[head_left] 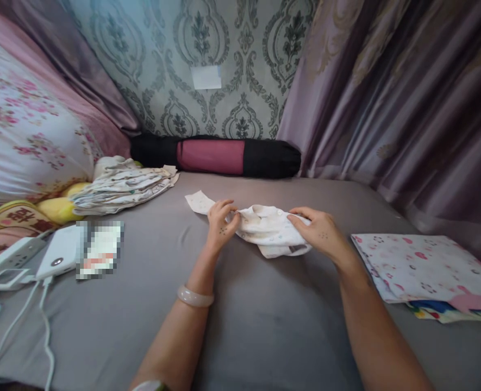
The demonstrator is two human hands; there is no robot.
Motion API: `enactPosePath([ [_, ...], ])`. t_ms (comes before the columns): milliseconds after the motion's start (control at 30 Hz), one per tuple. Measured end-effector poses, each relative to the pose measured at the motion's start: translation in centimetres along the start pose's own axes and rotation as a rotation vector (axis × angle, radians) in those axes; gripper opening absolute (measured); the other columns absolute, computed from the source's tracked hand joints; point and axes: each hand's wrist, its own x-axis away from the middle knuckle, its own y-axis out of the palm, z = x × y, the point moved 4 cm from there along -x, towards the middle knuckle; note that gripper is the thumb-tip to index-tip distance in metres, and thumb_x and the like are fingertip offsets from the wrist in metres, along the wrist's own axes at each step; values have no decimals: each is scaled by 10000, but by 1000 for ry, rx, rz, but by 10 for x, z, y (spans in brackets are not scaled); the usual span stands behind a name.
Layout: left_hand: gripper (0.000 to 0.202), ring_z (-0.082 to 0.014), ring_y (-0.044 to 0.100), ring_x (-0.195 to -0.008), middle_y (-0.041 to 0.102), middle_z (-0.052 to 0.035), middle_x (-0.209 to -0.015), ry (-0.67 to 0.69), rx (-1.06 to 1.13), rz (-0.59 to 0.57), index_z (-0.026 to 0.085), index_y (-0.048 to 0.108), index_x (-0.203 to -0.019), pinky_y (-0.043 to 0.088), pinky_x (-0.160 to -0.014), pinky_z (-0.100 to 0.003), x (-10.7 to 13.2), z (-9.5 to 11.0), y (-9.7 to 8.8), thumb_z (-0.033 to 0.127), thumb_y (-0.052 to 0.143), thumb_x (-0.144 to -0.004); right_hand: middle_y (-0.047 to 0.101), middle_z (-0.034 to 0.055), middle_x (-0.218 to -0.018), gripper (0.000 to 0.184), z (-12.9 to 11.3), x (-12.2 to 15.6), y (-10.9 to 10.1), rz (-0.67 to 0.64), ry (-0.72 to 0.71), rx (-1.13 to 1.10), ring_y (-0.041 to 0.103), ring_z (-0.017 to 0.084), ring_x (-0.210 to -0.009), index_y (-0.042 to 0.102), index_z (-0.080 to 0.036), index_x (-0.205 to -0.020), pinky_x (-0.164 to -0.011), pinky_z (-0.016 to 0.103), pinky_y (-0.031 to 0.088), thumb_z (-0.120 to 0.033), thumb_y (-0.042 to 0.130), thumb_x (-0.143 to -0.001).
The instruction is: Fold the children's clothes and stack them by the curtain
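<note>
Between my two hands is a small white baby garment [270,225] with a faint print and what look like snaps along its upper edge. My left hand [223,220] pinches its left end between thumb and fingers. At the right end my right hand [317,227] grips the cloth, thumb on top. A pale flap of printed cloth [199,202], perhaps a sleeve of the garment, sticks out beyond my left hand. The lower edge of the garment hangs just above or rests on the grey sheet [264,320]; I cannot tell which.
Folded baby clothes [126,187] are piled at the left by a yellow plush toy [56,209]. A power bank [63,250], power strip [14,260] and cables lie nearer. Folded printed cloth [423,266] sits at the right. A black and maroon bolster bag [211,156] lines the wall.
</note>
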Motion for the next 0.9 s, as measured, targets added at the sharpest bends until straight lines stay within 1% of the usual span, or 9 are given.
enactPosePath([
  [100,68,-200,616,-893,689,-25,-899,-33,74,-66,232,631,-833,339,-1029,-401,-4,-3,-5,221,567,-811,743,40,-985,258,2,0,5,-68,-42,39,679,246,-912,731,-259,-985,-791,343,494,-406,551,-873],
  [167,87,-187,606,-823,665,-20,-834,-73,132,-66,226,620,-836,422,-900,-342,-8,-5,-12,258,539,-831,741,40,-985,255,1,0,8,-94,-73,55,674,243,-911,732,-261,-976,-795,339,488,-408,551,-873],
  [267,137,-178,584,-798,632,-21,-827,-101,160,-49,220,601,-875,443,-740,-281,-15,-1,-29,303,492,-863,738,45,-976,248,0,0,10,-99,-106,50,671,231,-895,736,-260,-967,-792,326,484,-402,557,-872],
  [367,145,-180,575,-806,625,-27,-830,-31,85,-101,211,589,-877,441,-736,-281,-24,12,-52,312,486,-864,733,45,-970,247,-2,-2,8,-75,-115,30,666,219,-880,737,-254,-964,-794,321,479,-404,564,-872],
  [500,187,-196,575,-829,629,-49,-872,101,-61,-176,203,612,-924,440,-759,-297,-39,33,-86,346,559,-816,722,37,-945,247,-12,-9,-4,-37,-163,-42,653,196,-862,731,-240,-931,-776,306,469,-409,560,-877],
  [600,250,-188,560,-799,618,-40,-865,165,-142,-238,204,623,-948,429,-737,-295,-52,48,-106,397,597,-790,714,36,-941,264,-29,-18,-22,-12,-223,-76,641,183,-847,728,-228,-925,-762,300,465,-416,547,-888],
  [767,219,-138,480,-664,504,11,-673,147,-86,-356,189,603,-770,390,-638,-265,-73,82,-138,404,582,-801,702,45,-933,307,-64,-34,-72,34,-339,-8,631,191,-823,722,-220,-922,-752,319,475,-466,541,-896],
  [833,217,-130,480,-675,484,17,-673,132,-29,-369,177,614,-799,392,-649,-261,-83,98,-153,393,589,-802,695,48,-918,348,-78,-39,-94,82,-390,20,629,202,-829,716,-226,-930,-757,335,478,-514,523,-901],
  [900,226,-129,495,-719,493,14,-715,144,-20,-337,161,621,-865,401,-692,-271,-96,111,-166,374,565,-818,689,53,-914,379,-90,-43,-110,143,-430,36,626,212,-851,710,-237,-934,-771,347,477,-549,496,-909],
])
